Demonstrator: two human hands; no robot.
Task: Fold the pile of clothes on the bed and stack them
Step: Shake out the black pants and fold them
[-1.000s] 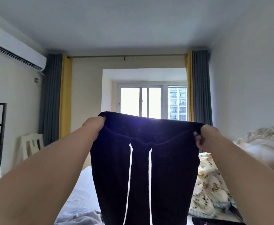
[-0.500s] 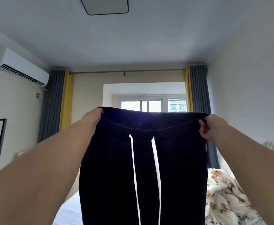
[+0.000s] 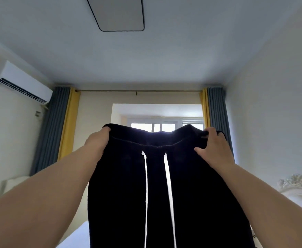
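Holding step, judged: trousers (image 3: 164, 194) lifted high by the waistband for shaking out, no fold begun yet. At left, left hand (image 3: 97, 146) gripping the waistband's left corner, fingers curled behind the cloth and out of sight, thumb on the near side. In the middle, dark trousers hanging straight down between both arms, two white drawstrings (image 3: 157, 194) dangling from the waist, legs running out of view at the bottom. At right, right hand (image 3: 213, 149) pinching the waistband's right corner, fingertips hooked over the top edge, thumb stretched across the front. Next, probably: lowering onto the bed (image 3: 78, 233), laying flat, bringing one leg over the other; calls for even tension at both corners and tucked strings. Around: air conditioner (image 3: 21, 85) high on the left wall, curtains (image 3: 60, 129) flanking the window (image 3: 157, 125), ceiling lamp (image 3: 118, 13) overhead, ornate headboard (image 3: 299, 181) far right. Pile and stack both out of view; nothing seen blocking the way down.
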